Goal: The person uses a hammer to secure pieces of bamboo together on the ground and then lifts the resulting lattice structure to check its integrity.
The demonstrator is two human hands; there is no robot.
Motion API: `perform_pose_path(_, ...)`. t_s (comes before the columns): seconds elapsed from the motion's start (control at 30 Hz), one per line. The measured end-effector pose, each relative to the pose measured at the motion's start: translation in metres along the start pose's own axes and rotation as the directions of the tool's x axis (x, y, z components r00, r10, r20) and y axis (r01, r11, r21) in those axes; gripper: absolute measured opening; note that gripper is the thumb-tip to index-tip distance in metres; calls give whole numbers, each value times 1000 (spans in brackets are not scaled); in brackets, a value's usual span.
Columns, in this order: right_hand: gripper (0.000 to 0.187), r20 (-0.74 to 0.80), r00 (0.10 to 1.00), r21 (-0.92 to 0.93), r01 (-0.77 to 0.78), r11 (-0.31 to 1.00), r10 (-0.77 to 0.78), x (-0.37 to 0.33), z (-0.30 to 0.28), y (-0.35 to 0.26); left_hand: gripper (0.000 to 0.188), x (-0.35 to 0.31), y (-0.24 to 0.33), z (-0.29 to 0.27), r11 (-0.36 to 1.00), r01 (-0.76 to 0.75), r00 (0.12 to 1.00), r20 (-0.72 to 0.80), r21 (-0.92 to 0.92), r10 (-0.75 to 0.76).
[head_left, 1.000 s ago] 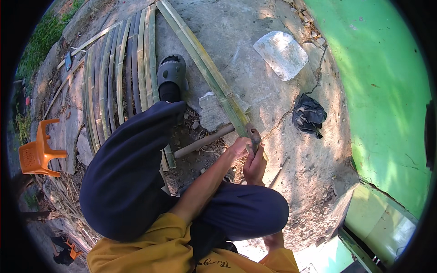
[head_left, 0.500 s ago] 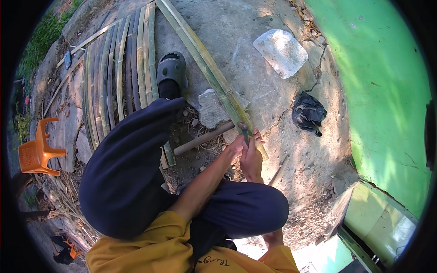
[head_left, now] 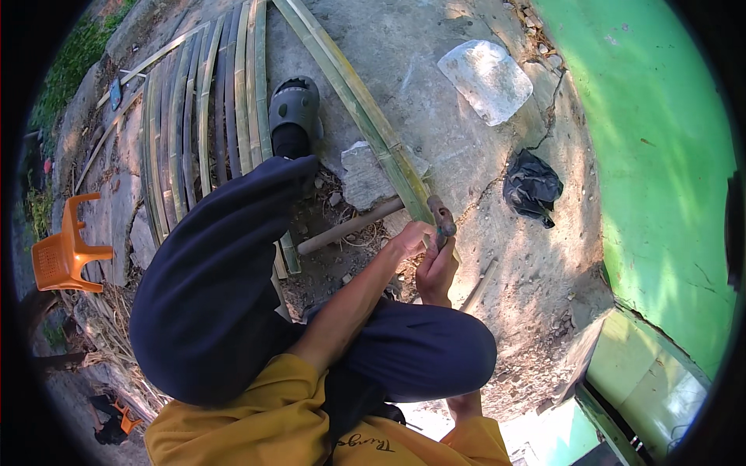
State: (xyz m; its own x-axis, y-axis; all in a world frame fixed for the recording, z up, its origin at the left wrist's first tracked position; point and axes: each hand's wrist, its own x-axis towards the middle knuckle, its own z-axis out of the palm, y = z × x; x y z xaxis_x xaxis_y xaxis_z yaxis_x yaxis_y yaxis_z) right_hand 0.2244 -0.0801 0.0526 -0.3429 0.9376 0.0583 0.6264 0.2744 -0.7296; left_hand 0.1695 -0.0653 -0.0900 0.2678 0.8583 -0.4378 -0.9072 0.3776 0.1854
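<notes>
- Split bamboo [head_left: 379, 138], smooth, jointed, pointing to eleven o'clock from the hands
- Left hand [head_left: 412, 239]: fingers clamped on its near end
- Right hand [head_left: 437, 273]: fingers wrapped around a hammer-like tool [head_left: 442, 214]
- Crumpled black plastic [head_left: 532, 189], two o'clock
- Mustard shirt [head_left: 241, 412], dark cursive lettering [head_left: 367, 443], seven o'clock

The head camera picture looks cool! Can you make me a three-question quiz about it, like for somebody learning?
1. True or false: the crumpled black plastic bag lies left of the bright green wall.
2. Where's the large orange plastic chair? A) left side B) top right C) bottom right
3. Fill in: the bare left hand and bare right hand are near the lower end of a long green-yellow strip of ____.
Key: 1 true; 2 A; 3 bamboo.
</notes>
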Motion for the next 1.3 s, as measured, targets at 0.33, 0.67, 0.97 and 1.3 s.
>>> perform_pose_path(0.33,28,41,998,2,-43,999,43,7,-5,-4,18,1,2,0,999,-14,1000,5,43,14)
perform_pose_path(0.67,45,-8,997,-53,78,996,-78,12,-10,4,16,-15,14,17,998,46,998,-41,53,-44)
perform_pose_path(0.97,43,203,972,-134,-88,987,114,17,-16,1,28,-11,9,10,999,45,990,-133,-7,-46)
perform_pose_path(1.3,36,246,952,-116,-158,981,182,21,-18,-2,21,-1,-4,-3,998,1,998,-57,-59,-4)
